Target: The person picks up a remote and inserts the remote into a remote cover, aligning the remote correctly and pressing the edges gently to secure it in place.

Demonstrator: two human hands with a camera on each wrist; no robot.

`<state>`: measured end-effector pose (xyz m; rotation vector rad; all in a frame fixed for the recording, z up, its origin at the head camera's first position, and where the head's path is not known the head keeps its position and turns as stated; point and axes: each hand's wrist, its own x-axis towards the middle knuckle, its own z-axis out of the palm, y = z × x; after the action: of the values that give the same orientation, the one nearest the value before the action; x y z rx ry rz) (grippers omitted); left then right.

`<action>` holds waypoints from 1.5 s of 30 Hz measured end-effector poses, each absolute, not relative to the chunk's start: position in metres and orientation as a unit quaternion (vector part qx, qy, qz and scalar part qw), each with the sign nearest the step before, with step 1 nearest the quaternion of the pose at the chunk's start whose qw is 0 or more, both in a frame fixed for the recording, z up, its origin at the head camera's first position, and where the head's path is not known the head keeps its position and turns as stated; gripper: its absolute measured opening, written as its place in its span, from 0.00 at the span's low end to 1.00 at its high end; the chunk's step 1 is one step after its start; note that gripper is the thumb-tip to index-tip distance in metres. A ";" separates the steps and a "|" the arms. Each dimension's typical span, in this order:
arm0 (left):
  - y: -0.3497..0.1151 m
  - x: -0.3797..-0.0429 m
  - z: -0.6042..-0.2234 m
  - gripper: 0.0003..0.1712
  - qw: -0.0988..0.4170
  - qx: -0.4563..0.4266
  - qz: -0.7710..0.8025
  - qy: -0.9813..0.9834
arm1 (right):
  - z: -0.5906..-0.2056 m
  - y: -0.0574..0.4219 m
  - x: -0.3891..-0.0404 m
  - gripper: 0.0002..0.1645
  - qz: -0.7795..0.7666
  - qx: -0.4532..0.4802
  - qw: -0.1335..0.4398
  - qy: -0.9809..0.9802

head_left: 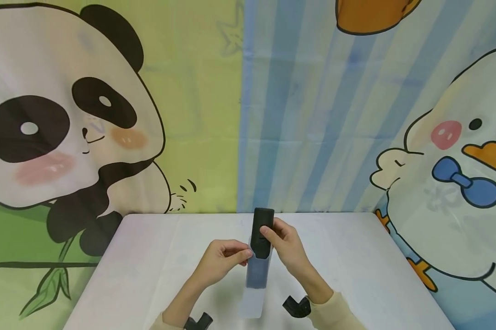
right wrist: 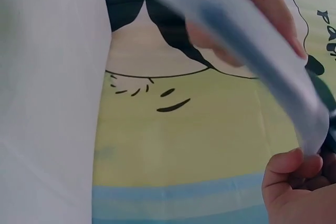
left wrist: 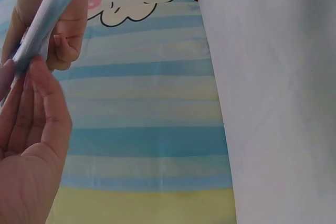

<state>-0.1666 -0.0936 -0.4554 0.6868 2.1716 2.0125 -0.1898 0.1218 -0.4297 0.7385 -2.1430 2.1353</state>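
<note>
A flat black rectangular object [head_left: 262, 231] stands upright above the table, its lower part inside a long translucent plastic sleeve [head_left: 254, 293]. My right hand [head_left: 290, 250] grips the black object from the right, thumb across its front; the other fingers are behind it. From the left, my left hand [head_left: 220, 262] pinches the sleeve's edge near its mouth between thumb and fingers. In the left wrist view the sleeve [left wrist: 55, 14] slants up from the left fingertips. The right wrist view shows the sleeve [right wrist: 252, 59] bending close to the right fingers, with the black object mostly out of frame.
A white-covered table [head_left: 169, 256] lies below both hands. Behind it hangs a cloth backdrop [head_left: 202, 114] with a panda and a white bird printed on it. Black wrist mounts [head_left: 296, 307] sit at both forearms, near the beige sleeve cuffs.
</note>
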 end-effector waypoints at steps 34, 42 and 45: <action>-0.104 -0.167 -0.448 0.60 0.084 0.187 0.711 0.673 | -0.471 0.131 -0.183 0.10 0.633 0.399 -0.149 -0.646; -0.105 -0.170 -0.451 0.59 0.128 0.190 0.710 0.666 | -0.475 0.121 -0.178 0.18 0.673 0.436 -0.085 -0.591; -0.107 -0.173 -0.453 0.59 0.142 0.188 0.712 0.662 | -0.472 0.117 -0.176 0.18 0.692 0.414 -0.063 -0.588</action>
<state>-0.1728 -0.1068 -0.4531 0.5421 1.9097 2.0531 -0.1759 0.1166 -0.4721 1.3560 -1.9244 2.2657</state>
